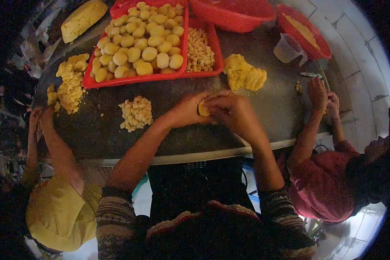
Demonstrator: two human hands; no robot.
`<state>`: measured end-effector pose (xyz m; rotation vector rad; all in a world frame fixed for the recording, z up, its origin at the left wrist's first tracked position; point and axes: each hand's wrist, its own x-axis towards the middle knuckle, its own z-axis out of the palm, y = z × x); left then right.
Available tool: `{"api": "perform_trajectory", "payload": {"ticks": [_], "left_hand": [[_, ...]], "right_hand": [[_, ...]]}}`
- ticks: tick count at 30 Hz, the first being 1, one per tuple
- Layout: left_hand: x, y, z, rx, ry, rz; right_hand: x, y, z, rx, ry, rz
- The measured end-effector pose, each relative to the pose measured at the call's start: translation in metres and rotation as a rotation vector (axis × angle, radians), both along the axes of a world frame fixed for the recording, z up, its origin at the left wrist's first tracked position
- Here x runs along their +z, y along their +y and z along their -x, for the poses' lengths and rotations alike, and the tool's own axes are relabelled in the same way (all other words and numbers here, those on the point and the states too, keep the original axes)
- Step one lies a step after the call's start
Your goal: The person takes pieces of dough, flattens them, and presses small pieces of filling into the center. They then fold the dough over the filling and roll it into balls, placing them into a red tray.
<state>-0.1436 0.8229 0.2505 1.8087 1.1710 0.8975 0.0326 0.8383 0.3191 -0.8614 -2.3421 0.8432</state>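
Observation:
Above the table's near middle, my left hand (pixel 190 109) is curled round a small piece of yellow dough (pixel 203 109). My right hand (pixel 229 107) meets it from the other side, its fingers bent over the same piece. Part of the dough is hidden by the fingers. Beyond my right hand lies a rough lump of yellow dough (pixel 245 73). To the left of my left forearm sits a pile of small pale balls (pixel 135 113).
A red tray (pixel 136 79) of round yellow dough balls overlaps another red tray (pixel 219 56) of small pale balls. Crumbly dough (pixel 71 84) lies left. A red basin (pixel 234 19) and clear measuring jug (pixel 288 48) stand behind. People work at both sides, in yellow (pixel 60 212) and red (pixel 323 182).

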Motion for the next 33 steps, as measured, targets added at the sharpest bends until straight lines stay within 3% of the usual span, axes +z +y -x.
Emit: {"api": "perform_trajectory", "payload": {"ticks": [3, 5, 6, 9, 12, 14, 17, 21, 23, 25, 29, 31, 33], "left_hand": [[-0.003, 0.003, 0.001, -0.08, -0.024, 0.104], [-0.007, 0.005, 0.002, -0.079, 0.011, 0.165], [-0.009, 0.005, 0.003, -0.02, 0.059, 0.125], [0.002, -0.005, -0.001, 0.057, 0.042, 0.074], [0.013, -0.004, -0.002, 0.015, -0.021, 0.082], [0.011, -0.004, 0.001, -0.049, -0.028, 0.12], [0.011, -0.001, 0.003, -0.081, 0.075, 0.189], [0.001, -0.003, -0.003, 0.015, -0.079, 0.085], [0.007, -0.003, -0.003, 0.0, -0.178, 0.05], [0.013, -0.003, 0.001, -0.084, 0.066, 0.095], [0.004, -0.001, 0.003, -0.073, 0.134, 0.075], [0.002, -0.003, -0.001, -0.01, -0.088, 0.084], [0.004, -0.005, -0.003, -0.02, -0.118, 0.074]], "right_hand": [[-0.002, -0.006, 0.0, 0.051, 0.127, -0.075], [-0.005, -0.012, 0.009, -0.059, -0.191, -0.125], [-0.009, -0.009, 0.009, -0.064, -0.191, -0.125], [-0.014, 0.0, 0.002, -0.09, -0.12, -0.122], [0.0, 0.003, -0.004, 0.136, 0.049, -0.016], [-0.005, -0.007, 0.002, 0.017, 0.062, -0.158], [-0.014, -0.012, 0.011, -0.085, -0.112, -0.172], [-0.007, -0.002, 0.002, -0.084, -0.131, -0.078], [-0.007, 0.0, -0.004, 0.075, 0.146, -0.082], [-0.011, -0.01, 0.003, -0.013, 0.039, -0.146], [-0.02, -0.01, 0.011, -0.086, -0.114, -0.196], [-0.014, -0.004, 0.003, -0.057, -0.078, -0.17], [-0.004, -0.002, 0.0, -0.027, -0.042, -0.153]]}}
